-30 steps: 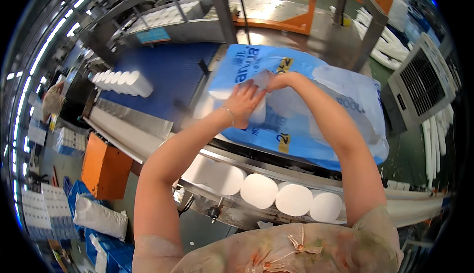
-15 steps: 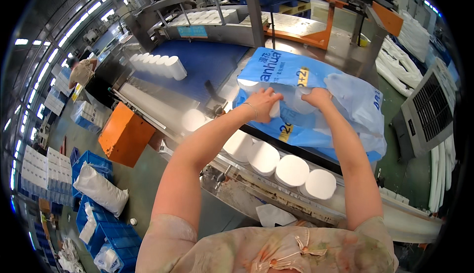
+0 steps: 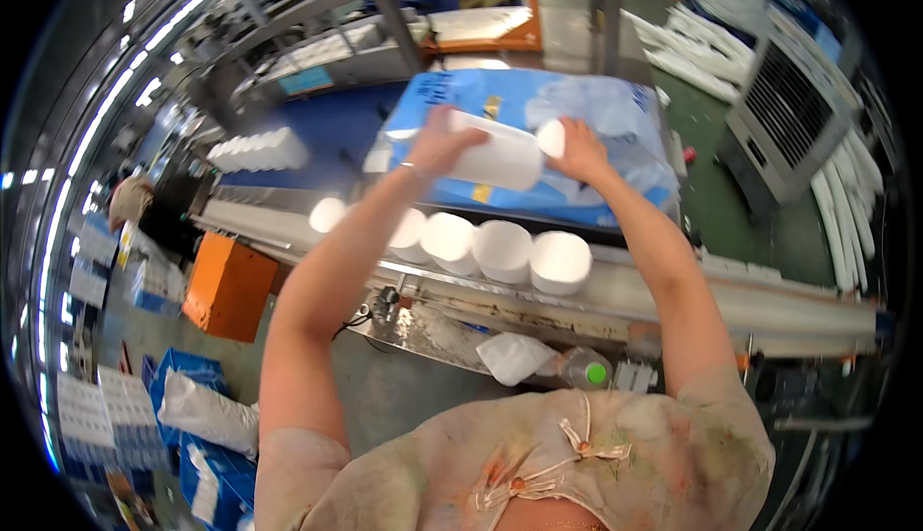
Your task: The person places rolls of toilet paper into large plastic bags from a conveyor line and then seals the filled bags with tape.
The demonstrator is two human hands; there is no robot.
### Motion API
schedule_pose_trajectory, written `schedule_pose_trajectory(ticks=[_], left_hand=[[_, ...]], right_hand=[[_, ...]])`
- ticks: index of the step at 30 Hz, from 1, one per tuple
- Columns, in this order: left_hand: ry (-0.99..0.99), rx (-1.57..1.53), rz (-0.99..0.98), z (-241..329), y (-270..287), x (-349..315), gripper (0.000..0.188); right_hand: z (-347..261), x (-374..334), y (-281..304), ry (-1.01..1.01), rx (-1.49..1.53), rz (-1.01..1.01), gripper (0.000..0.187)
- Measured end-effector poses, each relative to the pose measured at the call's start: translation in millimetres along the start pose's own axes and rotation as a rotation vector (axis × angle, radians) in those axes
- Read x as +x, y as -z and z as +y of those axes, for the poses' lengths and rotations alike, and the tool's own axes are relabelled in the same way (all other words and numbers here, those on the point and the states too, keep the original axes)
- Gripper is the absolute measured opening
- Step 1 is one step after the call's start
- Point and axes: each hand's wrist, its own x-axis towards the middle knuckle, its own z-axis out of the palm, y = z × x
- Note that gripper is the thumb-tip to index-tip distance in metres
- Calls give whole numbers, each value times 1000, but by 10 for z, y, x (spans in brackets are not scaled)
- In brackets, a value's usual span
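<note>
My left hand (image 3: 440, 143) is closed on a long white paper roll (image 3: 500, 154), held sideways over the blue plastic bag (image 3: 596, 98). At the roll's right end, my right hand (image 3: 581, 150) has its fingers round a white rounded piece (image 3: 551, 138), seemingly the end of another paper roll, mostly hidden. The printed bag lies flat on the machine bed beneath both hands; its opening is hard to make out. Nearer to me, several white rolls (image 3: 504, 250) stand in a row along the conveyor (image 3: 663, 291), round ends up. Motion blurs my left hand and the held roll.
More white rolls (image 3: 258, 149) lie in a row on the blue belt (image 3: 336, 118) at the left. An orange box (image 3: 228, 286) sits beside the conveyor. To the right stands a grey air cooler (image 3: 784, 98). A bottle with a green cap (image 3: 596, 373) is below the conveyor.
My hands have drawn back from the bag's side and lifted, with a white roll now held above it. The bag looks flatter. The whole view has shifted and turned.
</note>
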Motion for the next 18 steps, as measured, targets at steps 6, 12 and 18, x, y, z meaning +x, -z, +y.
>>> schedule_pose_trajectory(ticks=[6, 12, 18], left_hand=[[-324, 181, -142, 145, -253, -610, 93], [-886, 483, -474, 138, -1807, -1086, 81], [-796, 827, -884, -49, -1961, -904, 78]], right_hand=[[520, -1032, 1354, 177, 252, 160, 80], [1259, -2394, 1751, 28, 114, -145, 81], [1223, -2440, 1421, 171, 77, -287, 80]])
